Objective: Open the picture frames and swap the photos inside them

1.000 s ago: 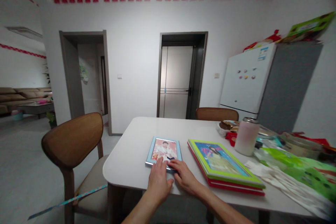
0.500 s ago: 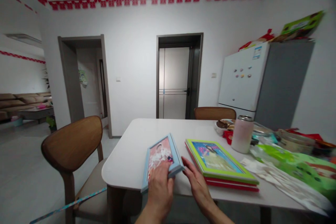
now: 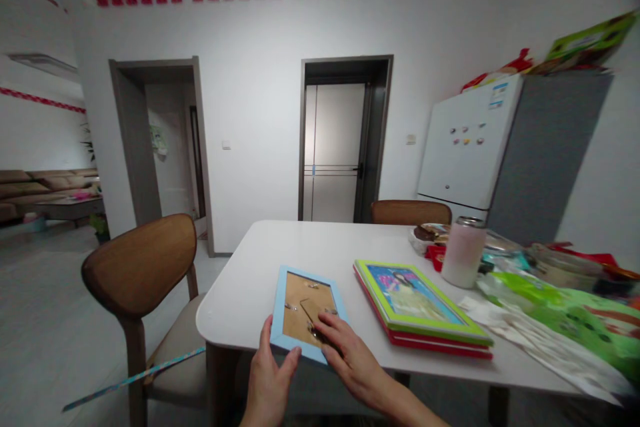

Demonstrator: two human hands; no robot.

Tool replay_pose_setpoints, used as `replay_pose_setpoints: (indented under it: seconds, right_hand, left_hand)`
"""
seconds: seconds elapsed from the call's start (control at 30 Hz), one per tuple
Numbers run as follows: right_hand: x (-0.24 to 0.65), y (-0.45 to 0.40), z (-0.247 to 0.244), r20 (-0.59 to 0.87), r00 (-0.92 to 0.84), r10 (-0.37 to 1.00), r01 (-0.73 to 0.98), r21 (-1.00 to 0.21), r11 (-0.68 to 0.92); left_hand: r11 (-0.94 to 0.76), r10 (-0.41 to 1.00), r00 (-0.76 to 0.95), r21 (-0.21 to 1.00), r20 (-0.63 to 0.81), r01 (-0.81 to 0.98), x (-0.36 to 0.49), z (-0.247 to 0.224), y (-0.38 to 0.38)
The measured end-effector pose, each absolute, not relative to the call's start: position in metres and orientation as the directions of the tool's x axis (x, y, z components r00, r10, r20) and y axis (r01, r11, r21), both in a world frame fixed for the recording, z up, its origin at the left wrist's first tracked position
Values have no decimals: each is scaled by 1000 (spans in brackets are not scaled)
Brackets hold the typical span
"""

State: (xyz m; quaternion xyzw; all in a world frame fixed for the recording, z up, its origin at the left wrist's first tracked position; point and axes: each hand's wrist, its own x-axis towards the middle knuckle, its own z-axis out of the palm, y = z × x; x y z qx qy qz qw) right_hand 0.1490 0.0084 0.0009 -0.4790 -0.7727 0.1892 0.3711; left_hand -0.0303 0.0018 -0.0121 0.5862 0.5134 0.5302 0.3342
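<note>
the frame is held back up at the near edge of the table, its near left corner gripped by the left hand. its near right corner is covered by the right hand, and a clip is partly hidden by the fingers; whether anything is pinched there cannot be told.

Hands, two; blue picture frame, one; green picture frame, one; table, one; brown chairs, two; pink bottle, one; refrigerator, one; doorways, two; wall switches, two.
</note>
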Motion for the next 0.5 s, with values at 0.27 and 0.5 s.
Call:
replay_pose_setpoints:
  seconds: [0.27,0.5]
  right_hand:
    - [152,7,7,380,-371,848,662,-531,528]
    - [160,25,7,366,-247,897,785,-467,407]
  left_hand:
    - [-295,933,33,710,358,639,-39,-34,-5]
    - [-426,890,230,537,394,728,-42,-22,2]
